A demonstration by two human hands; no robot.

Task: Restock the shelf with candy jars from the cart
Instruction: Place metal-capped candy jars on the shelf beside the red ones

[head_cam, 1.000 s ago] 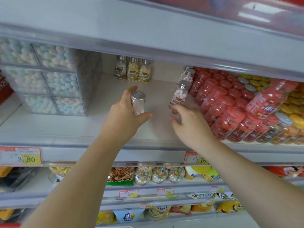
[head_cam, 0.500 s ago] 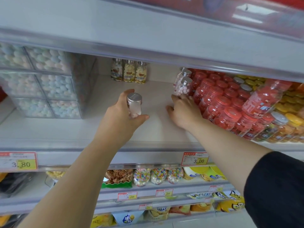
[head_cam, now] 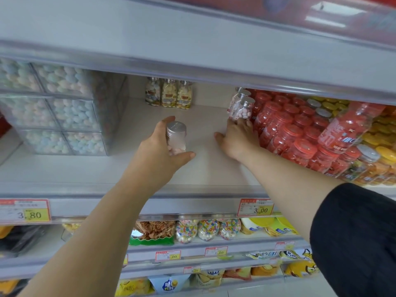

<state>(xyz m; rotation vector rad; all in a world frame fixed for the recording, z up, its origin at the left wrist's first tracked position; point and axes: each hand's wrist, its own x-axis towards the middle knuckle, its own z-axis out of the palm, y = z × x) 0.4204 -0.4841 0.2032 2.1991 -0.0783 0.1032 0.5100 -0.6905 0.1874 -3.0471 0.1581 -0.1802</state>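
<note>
Gripping w/ left hand a clear round plastic jar with silver screw cap, pink & white candies inside. Wrapping it firmly: fingers behind, thumb across the front. Holding it upright over the open middle of the white shelf board; can't tell if the base touches the board.

Reaching w/ right hand further back & to the right, black sleeve on the upper arm. Pressing fingertips against the foot of a second silver-capped clear jar of pink candies, thumb splayed wide on the board. Clasping nothing there, just touching w/ flat fingers.

Seeing that 2nd jar upright at the front of a short row, approx. 3 alike, just beside the block of red-lidded red plastic jars. Spotting 1 bigger red bottle lying tilted on top of those, w/ yellow-lidded jars past them at far right.

Noting 3 small clear bottles of pale candies upright at the back wall, well apart from both hands. Passing stacked clear boxes of pastel sweets at the left end.

Reading the front rail: 3.80 price tag at left, 3.00 price tag under the right forearm. Glimpsing, 1 shelf down, 3 rounded jars of multicoloured sweets beside snack bags.
</note>
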